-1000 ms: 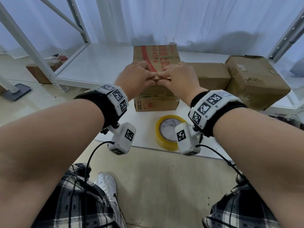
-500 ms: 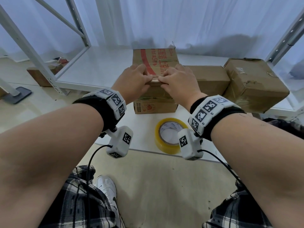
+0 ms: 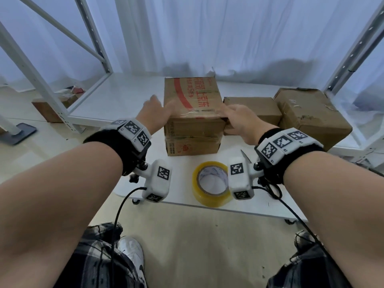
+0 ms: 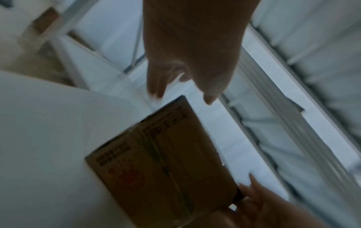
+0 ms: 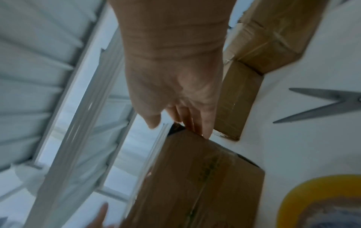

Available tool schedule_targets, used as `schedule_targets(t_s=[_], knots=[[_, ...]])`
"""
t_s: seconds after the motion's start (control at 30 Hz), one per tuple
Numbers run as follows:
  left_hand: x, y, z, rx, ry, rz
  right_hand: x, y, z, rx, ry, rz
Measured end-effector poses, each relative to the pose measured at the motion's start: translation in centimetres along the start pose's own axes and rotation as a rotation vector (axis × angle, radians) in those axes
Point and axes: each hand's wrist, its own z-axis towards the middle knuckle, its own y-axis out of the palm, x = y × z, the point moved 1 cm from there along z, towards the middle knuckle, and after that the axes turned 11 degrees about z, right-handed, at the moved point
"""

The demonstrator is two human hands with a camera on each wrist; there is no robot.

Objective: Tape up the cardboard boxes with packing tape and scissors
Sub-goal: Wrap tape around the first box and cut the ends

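Standing on the white surface (image 3: 133,96), the printed cardboard box (image 3: 192,96) is flanked by two hands. The left hand (image 3: 152,111) is spread flat at its left top edge, fingers straight. The right hand (image 3: 239,119) is laid on its right top corner, fingers straight too. The tape roll (image 3: 212,183) and scissors (image 5: 320,102) are left nearer, untouched.

A storeroom or packing area: white metal shelving (image 3: 62,94), cardboard boxes (image 3: 311,113), white curtain (image 3: 207,34).
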Motion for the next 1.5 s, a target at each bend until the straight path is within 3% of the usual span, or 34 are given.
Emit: schedule_targets(t_s=[0.07, 0.47, 0.57, 0.87, 1.03, 1.17, 1.33, 1.4, 1.5], knots=[[-0.4, -0.1, 0.0, -0.045, -0.028, -0.130, -0.3, 0.0, -0.1, -0.006, 0.003, 0.080], [1.1, -3.9, -2.6, 0.328, 0.077, -0.435, -2.2, -0.5, -1.8, -0.067, -0.010, 0.331], [2.1, -4.4, -3.5, 0.213, 0.121, -0.679, -2.8, -1.1, -2.4, -0.061, -0.048, 0.360], [3.2, -4.4, -3.8, 0.049, 0.057, -0.867, -3.4, -3.9, -3.3, 0.009, 0.006, 0.813], [3.6, -3.2, -3.7, -0.015, 0.040, -0.697, -3.4, -4.9, -3.6, -0.037, 0.036, 0.717], [4.0, -3.1, -4.2, -0.075, 0.097, -0.736, -3.0, -4.6, -4.2, -0.119, 0.034, 0.550], [3.5, -3.6, -4.0, -0.040, 0.094, -0.855, -2.6, -5.4, -3.5, -0.125, 0.081, 0.935], [3.5, -3.7, -4.3, -0.030, 0.100, -0.829, -2.6, -4.6, -3.5, -0.112, 0.144, 0.880], [3.7, -3.4, -4.3, -0.025, 0.095, -0.772, -2.9, -2.9, -4.1, -0.098, 0.059, 0.673]])
